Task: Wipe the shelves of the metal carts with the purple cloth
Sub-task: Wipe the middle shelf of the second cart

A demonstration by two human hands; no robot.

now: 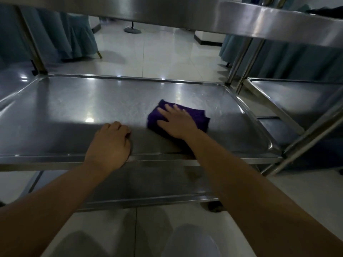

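The right hand (178,121) is pressing the folded purple cloth (200,117) under flat, spread fingers on the middle shelf (74,108)'s right half—the left hand (109,143), curled, is bracing its front rim—while the bottom shelf (148,182) and neighbouring cart (297,97) seemingly are awaiting wiping.

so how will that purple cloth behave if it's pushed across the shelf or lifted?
Purple cloth is folded in layers, so probably floppy and unfolds if lifted. Looks light. Under the flat right hand it likely slides easily on the smooth metal shelf.
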